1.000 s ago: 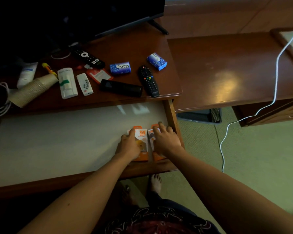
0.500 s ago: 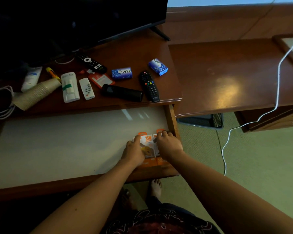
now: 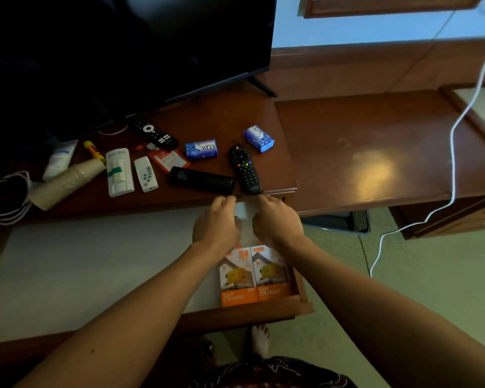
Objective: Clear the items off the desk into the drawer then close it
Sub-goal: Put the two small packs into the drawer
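Note:
The wide drawer point(image 3: 81, 259) is pulled out below the desk point(image 3: 230, 113). Two orange charger boxes point(image 3: 252, 273) lie side by side in its front right corner. My left hand point(image 3: 217, 222) and my right hand point(image 3: 275, 219) hover empty over the drawer, fingertips at the desk's front edge. Just beyond them lie a black cylinder-shaped device point(image 3: 201, 180) and a black remote point(image 3: 244, 169). Further back sit two blue soap boxes point(image 3: 201, 149), point(image 3: 259, 138), an orange card point(image 3: 168, 160), a second black remote point(image 3: 155, 133), a small white remote point(image 3: 145, 173) and a white box point(image 3: 119, 171).
A stack of paper cups point(image 3: 65, 184), a white tube point(image 3: 60, 158), a yellow stick point(image 3: 93, 148) and coiled cables point(image 3: 3, 197) lie at the left. A dark TV point(image 3: 123, 49) stands behind. A lower wooden surface point(image 3: 375, 147) is right, with a white cable point(image 3: 454, 152) hanging across it.
Both hands have let go of the orange charger boxes in the drawer and moved up toward the desk's front edge. The boxes stay in the front right corner.

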Demonstrator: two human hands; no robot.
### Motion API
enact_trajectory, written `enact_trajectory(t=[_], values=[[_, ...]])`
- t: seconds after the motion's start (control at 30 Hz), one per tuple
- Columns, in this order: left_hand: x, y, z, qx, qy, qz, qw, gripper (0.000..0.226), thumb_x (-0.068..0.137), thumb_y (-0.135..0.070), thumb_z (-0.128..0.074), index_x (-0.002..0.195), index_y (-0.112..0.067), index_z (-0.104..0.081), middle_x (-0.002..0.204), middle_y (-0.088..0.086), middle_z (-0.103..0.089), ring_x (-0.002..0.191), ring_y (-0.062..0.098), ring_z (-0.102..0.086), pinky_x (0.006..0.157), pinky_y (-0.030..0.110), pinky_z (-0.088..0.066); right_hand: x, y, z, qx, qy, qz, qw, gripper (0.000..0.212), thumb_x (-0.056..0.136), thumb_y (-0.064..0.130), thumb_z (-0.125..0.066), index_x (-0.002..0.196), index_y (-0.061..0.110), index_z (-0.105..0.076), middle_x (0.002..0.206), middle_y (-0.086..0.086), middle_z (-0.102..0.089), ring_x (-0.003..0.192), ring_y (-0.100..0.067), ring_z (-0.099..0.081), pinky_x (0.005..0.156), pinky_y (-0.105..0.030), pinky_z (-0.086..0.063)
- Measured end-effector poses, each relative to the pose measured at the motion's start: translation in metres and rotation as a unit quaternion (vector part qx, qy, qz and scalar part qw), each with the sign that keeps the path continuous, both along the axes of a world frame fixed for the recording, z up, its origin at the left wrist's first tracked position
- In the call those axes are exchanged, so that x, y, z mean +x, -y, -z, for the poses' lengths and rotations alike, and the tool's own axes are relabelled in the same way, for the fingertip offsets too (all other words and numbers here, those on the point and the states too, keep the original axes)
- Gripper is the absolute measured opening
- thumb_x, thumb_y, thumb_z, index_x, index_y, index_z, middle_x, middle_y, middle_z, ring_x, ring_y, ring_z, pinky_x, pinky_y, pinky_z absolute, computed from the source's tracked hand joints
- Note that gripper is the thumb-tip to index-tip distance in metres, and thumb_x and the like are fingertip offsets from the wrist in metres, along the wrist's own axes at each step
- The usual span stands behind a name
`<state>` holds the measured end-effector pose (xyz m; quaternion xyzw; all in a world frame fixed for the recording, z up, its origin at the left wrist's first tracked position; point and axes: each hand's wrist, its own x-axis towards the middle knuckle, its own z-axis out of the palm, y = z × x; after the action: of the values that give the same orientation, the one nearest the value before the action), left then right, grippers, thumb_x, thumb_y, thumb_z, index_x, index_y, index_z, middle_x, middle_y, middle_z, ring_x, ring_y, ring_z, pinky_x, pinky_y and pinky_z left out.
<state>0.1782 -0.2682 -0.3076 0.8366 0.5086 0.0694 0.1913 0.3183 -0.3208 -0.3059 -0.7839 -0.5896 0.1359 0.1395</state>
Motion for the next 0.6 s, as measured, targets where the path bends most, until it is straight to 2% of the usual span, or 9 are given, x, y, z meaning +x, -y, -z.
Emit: enact_trajectory(t=[0.13, 0.23, 0.37, 0.43, 0.5, 0.6], values=[[0.013, -0.047, -0.023, 0.039, 0.025, 0.008, 0.999, 0.036, 0.09, -0.026, -0.057, 0.125, -0.018, -0.053, 0.124, 0.006, -0.055, 0.108, 0.032, -0.058, 0.082, 0.044, -0.052, 0.017, -0.039, -0.022, 0.027, -0.019, 0.008, 0.999, 0.017, 0.089, 0.022, -0.056, 0.104, 0.014, -0.058, 0.107, -0.007, -0.065, 0.095, -0.032, -0.064, 0.064, -0.032, -0.037], [0.021, -0.086, -0.035, 0.041, -0.005, -0.003, 0.999, 0.04, 0.093, -0.025, -0.056, 0.132, -0.017, -0.051, 0.132, 0.008, -0.053, 0.117, 0.033, -0.054, 0.09, 0.046, -0.05, 0.031, -0.073, -0.032, 0.034, -0.006, 0.013, 0.999, 0.011, 0.086, 0.02, -0.054, 0.095, 0.014, -0.053, 0.102, -0.009, -0.065, 0.091, -0.034, -0.063, 0.062, -0.033, -0.036], [0.026, -0.14, -0.038, 0.067, -0.03, -0.022, 0.997, 0.045, 0.092, -0.021, -0.059, 0.136, -0.016, -0.051, 0.133, 0.009, -0.052, 0.116, 0.034, -0.053, 0.089, 0.044, -0.05, 0.054, -0.12, -0.029, 0.044, 0.015, 0.042, 0.998, 0.027, 0.091, 0.025, -0.051, 0.115, 0.018, -0.061, 0.102, -0.009, -0.067, 0.089, -0.034, -0.065, 0.06, -0.034, -0.041], [0.027, -0.166, -0.036, 0.056, -0.056, -0.018, 0.997, 0.053, 0.09, -0.021, -0.063, 0.14, -0.019, -0.048, 0.135, 0.008, -0.05, 0.118, 0.033, -0.051, 0.093, 0.045, -0.048, 0.069, -0.144, -0.025, 0.041, 0.001, 0.05, 0.998, 0.031, 0.096, 0.034, -0.054, 0.12, 0.015, -0.06, 0.11, -0.01, -0.064, 0.095, -0.033, -0.062, 0.066, -0.038, -0.048], [0.029, -0.188, -0.034, 0.037, -0.113, -0.009, 0.993, 0.064, 0.088, -0.023, -0.067, 0.146, -0.022, -0.041, 0.142, 0.006, -0.044, 0.124, 0.032, -0.047, 0.099, 0.046, -0.046, 0.083, -0.163, -0.02, 0.009, 0.014, 0.035, 0.999, 0.039, 0.096, 0.039, -0.058, 0.127, 0.016, -0.055, 0.123, -0.011, -0.057, 0.108, -0.035, -0.056, 0.08, -0.044, -0.052], [0.034, -0.209, -0.031, 0.012, -0.184, 0.007, 0.983, 0.07, 0.088, -0.028, -0.068, 0.149, -0.025, -0.034, 0.146, 0.006, -0.04, 0.13, 0.032, -0.043, 0.102, 0.047, -0.043, 0.095, -0.184, -0.016, -0.044, 0.027, 0.016, 0.999, 0.052, 0.096, 0.037, -0.059, 0.143, 0.018, -0.044, 0.139, -0.014, -0.047, 0.124, -0.039, -0.047, 0.096, -0.05, -0.048]])
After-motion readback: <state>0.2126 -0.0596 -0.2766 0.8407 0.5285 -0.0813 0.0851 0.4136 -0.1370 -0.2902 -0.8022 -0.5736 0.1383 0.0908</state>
